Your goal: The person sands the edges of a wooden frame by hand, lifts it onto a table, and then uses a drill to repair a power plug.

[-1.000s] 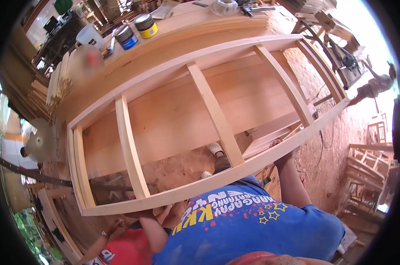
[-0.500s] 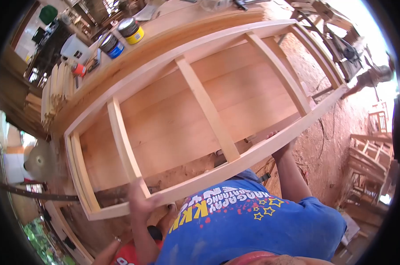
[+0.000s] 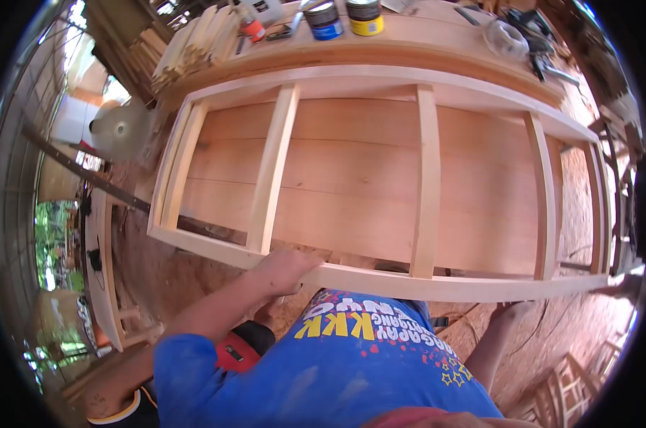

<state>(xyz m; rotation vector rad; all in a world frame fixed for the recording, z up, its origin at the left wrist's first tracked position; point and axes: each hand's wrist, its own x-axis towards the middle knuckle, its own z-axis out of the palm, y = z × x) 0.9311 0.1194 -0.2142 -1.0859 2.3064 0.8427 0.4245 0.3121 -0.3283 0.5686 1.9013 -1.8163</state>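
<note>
A long wooden frame (image 3: pixel 426 178) with several crosspieces spans the view in front of my body, over wide wooden boards (image 3: pixel 351 164). My left hand (image 3: pixel 287 272) is closed over its near rail, left of the middle, with the knuckles on top. Farther right, my right hand (image 3: pixel 512 312) grips the same rail from below; its fingertips are partly hidden by the wood. At the frame's near right corner, another person's hand (image 3: pixel 622 288) shows dimly against the dark edge.
A workbench (image 3: pixel 408 32) at the back bears a blue-labelled can (image 3: pixel 323 20), a yellow-labelled can (image 3: pixel 365 18), a clear plastic roll (image 3: pixel 505 37) and clamps. A fan (image 3: pixel 120 130) stands left. Another person in red (image 3: pixel 239 354) is close below my left arm. Chair frames (image 3: pixel 565 389) stand at lower right.
My view has turned left, and the frame now lies more level across it. My left hand sits farther along the near rail, right of the second crosspiece. Both hands still hold the frame.
</note>
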